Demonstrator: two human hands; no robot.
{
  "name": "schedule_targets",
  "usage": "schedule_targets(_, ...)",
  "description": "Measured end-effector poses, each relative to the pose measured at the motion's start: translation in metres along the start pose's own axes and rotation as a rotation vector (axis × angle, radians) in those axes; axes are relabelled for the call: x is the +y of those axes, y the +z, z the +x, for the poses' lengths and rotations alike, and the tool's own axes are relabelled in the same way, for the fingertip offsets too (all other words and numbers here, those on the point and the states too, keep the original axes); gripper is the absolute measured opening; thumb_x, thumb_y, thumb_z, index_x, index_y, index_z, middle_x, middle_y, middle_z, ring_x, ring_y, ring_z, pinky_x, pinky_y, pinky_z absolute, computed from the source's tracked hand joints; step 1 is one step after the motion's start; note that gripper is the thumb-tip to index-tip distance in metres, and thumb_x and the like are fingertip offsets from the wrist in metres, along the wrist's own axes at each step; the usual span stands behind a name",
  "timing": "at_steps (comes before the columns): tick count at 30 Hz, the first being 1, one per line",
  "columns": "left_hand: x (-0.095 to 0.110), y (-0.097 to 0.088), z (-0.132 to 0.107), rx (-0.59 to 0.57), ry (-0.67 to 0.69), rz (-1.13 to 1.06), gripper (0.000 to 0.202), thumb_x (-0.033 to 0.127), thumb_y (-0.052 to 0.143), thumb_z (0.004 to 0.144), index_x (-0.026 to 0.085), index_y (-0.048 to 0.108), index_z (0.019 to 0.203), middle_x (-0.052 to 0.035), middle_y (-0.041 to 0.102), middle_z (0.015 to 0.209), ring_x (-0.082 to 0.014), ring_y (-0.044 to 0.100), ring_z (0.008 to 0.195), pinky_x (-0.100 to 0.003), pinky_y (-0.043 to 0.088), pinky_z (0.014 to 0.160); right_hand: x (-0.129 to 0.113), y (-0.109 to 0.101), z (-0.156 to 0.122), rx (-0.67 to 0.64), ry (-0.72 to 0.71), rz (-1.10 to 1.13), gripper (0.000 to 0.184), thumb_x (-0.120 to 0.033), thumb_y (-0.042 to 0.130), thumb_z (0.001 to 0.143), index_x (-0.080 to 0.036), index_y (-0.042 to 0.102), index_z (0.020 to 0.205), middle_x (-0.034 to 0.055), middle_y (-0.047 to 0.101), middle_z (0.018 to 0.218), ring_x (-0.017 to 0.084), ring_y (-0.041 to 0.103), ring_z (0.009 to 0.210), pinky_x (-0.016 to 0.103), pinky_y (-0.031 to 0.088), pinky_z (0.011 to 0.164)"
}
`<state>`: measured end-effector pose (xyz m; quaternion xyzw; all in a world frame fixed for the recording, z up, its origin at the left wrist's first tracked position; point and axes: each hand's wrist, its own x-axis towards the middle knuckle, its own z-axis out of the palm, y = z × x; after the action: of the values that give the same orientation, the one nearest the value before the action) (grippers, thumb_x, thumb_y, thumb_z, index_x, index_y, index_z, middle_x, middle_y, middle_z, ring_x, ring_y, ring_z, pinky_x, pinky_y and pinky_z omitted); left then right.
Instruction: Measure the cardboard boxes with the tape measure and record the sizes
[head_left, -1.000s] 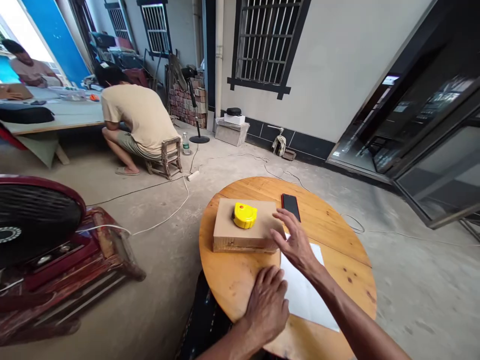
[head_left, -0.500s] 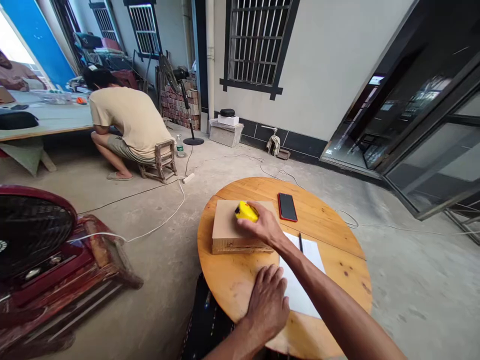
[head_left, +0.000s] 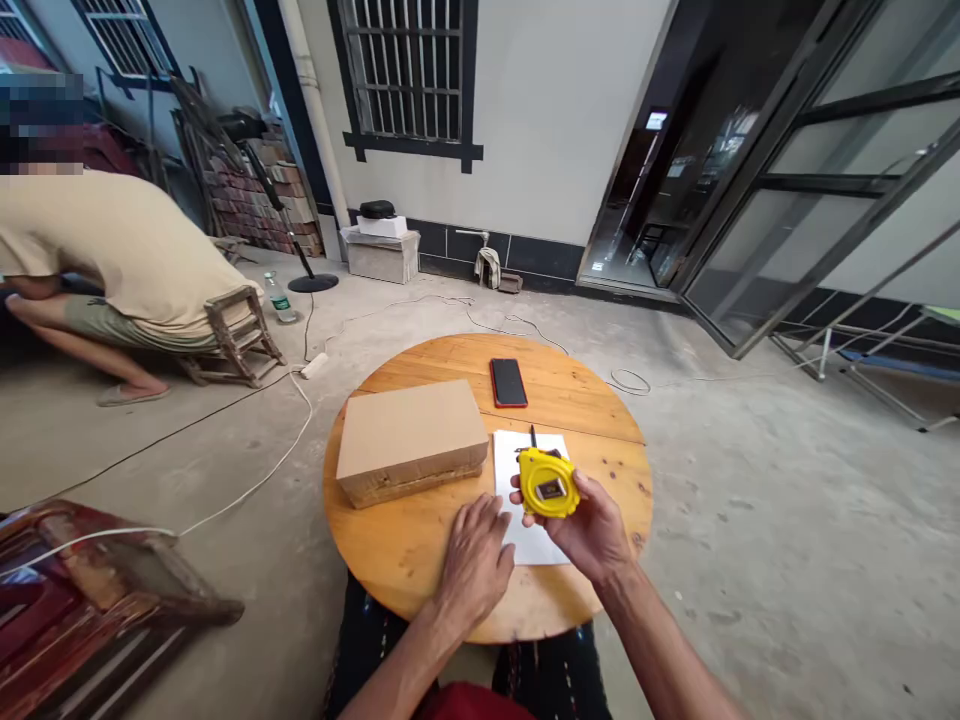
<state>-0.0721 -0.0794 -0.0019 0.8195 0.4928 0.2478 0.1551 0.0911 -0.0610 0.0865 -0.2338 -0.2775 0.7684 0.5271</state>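
Observation:
A yellow tape measure (head_left: 541, 478) is gripped in my right hand (head_left: 600, 525), held above the white paper (head_left: 536, 545) with its face toward me. My left hand (head_left: 476, 560) rests on the round wooden table (head_left: 397, 560), fingers stretched out and close to the paper's left edge. To the left of the paper lies a closed cardboard box (head_left: 412, 430); neither hand touches it. A dark pen (head_left: 533, 436) lies at the top of the paper, partly covered by the tape measure.
A phone with a red edge (head_left: 509, 383) lies at the table's far side. On the left, a person (head_left: 127, 260) sits on a small wooden chair (head_left: 240, 335). White cable (head_left: 292, 440) crosses the floor. A red-brown wooden stand (head_left: 97, 590) is at the lower left.
My right hand has moved from above the box to the right, over the paper, carrying the tape measure. My left hand stays on the table. The view has turned rightward.

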Motion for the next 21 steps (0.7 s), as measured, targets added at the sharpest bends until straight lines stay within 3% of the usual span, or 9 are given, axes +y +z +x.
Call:
schedule_targets(4,-0.002,-0.001,0.004,0.018,0.006,-0.004,0.043,0.013,0.054,0.084,0.017,0.059,0.127,-0.0124,0.057,0.138,-0.0317,0.045,0.132,-0.053,0.036,0.111,0.004,-0.017,-0.018,-0.082,0.018,0.023,0.053,-0.034,0.069,0.078,-0.022,0.059,0.129,0.0121,0.068,0.118,0.028,0.067,0.1,0.043,0.054,0.082)
schedule_targets(9,0.001,-0.008,0.0,0.048,0.021,-0.029,0.036,0.015,0.051,0.088,0.017,0.062,0.122,-0.0128,0.059,0.136,-0.03,0.048,0.13,-0.052,0.04,0.108,0.002,-0.025,-0.032,-0.105,0.075,-0.118,0.07,-0.028,0.074,0.072,-0.028,0.051,0.138,0.0097,0.06,0.129,0.027,0.063,0.105,0.042,0.052,0.084)
schedule_targets(12,0.005,-0.027,-0.012,0.203,0.068,-0.096,0.033,0.014,0.051,0.088,0.018,0.063,0.118,-0.0108,0.065,0.125,-0.0254,0.055,0.121,-0.043,0.047,0.103,0.001,-0.026,-0.04,-0.114,0.075,-0.223,0.073,-0.029,0.077,0.068,-0.026,0.053,0.137,0.0094,0.061,0.127,0.027,0.06,0.107,0.041,0.051,0.086)
schedule_targets(15,-0.002,-0.062,-0.025,0.436,0.085,-0.071,0.03,0.014,0.053,0.088,0.02,0.064,0.116,-0.0091,0.066,0.117,-0.0229,0.059,0.113,-0.039,0.049,0.099,0.002,-0.024,-0.047,-0.154,0.093,-0.237,0.072,-0.032,0.078,0.067,-0.024,0.056,0.135,0.0099,0.063,0.124,0.027,0.06,0.106,0.041,0.05,0.087)
schedule_targets(18,-0.027,-0.106,-0.028,0.701,-0.079,0.009,0.03,0.021,0.057,0.087,0.02,0.064,0.117,-0.01,0.064,0.118,-0.0247,0.058,0.114,-0.041,0.044,0.104,0.003,-0.02,-0.04,-0.133,0.079,-0.227,0.066,-0.032,0.077,0.069,-0.024,0.058,0.132,0.0095,0.066,0.119,0.026,0.062,0.102,0.039,0.051,0.084)
schedule_targets(21,-0.067,-0.141,-0.017,0.856,-0.475,-0.159,0.05,0.036,0.062,0.084,0.018,0.057,0.13,-0.0138,0.054,0.136,-0.0301,0.048,0.129,-0.046,0.034,0.113,0.001,-0.013,-0.008,-0.086,0.0,-0.192,0.05,-0.032,0.074,0.073,-0.023,0.064,0.122,0.0082,0.069,0.11,0.024,0.064,0.091,0.037,0.053,0.077)
